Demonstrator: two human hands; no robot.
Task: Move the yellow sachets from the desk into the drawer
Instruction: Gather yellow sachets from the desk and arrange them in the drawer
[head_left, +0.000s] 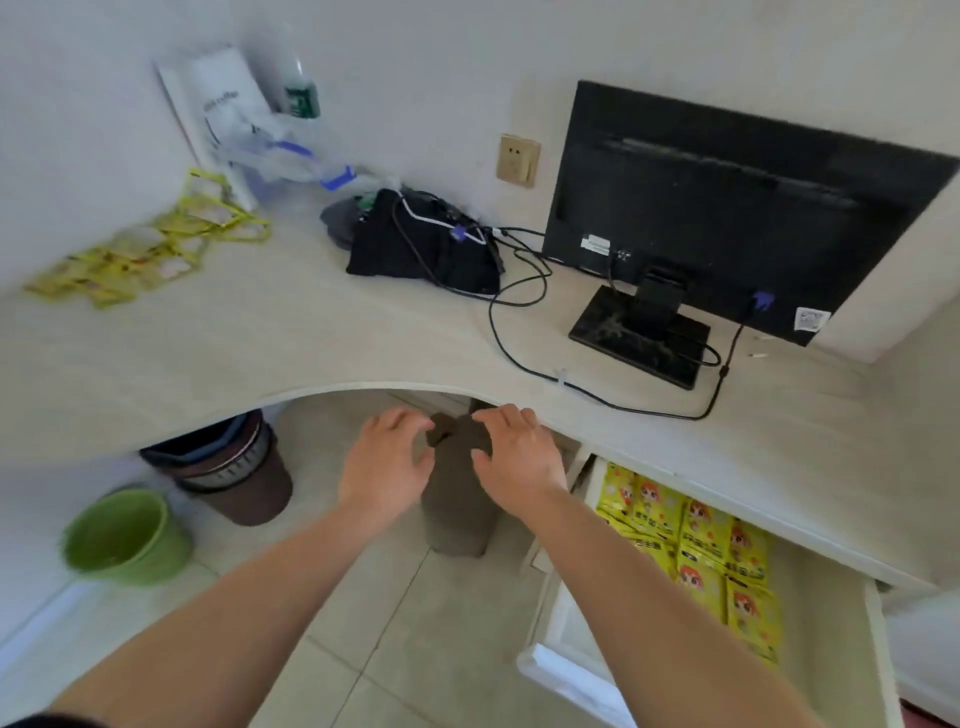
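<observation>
Several yellow sachets (148, 249) lie scattered on the far left of the pale desk (291, 332), well away from both hands. At the lower right the white drawer (563, 670) stands pulled out, with rows of yellow sachets (701, 545) lying flat inside. My left hand (384, 467) and my right hand (519, 457) hover side by side below the desk's curved front edge, just left of the drawer. Their fingers are loosely curled and hold nothing. A grey-brown post (457, 499) stands behind them.
A black monitor (727, 208) with trailing cables stands at the right of the desk and a black bag (421, 244) in the middle. A white paper bag (218, 109) and a bottle (301, 88) stand in the back corner. Below are a brown bin (234, 467) and a green bucket (124, 535).
</observation>
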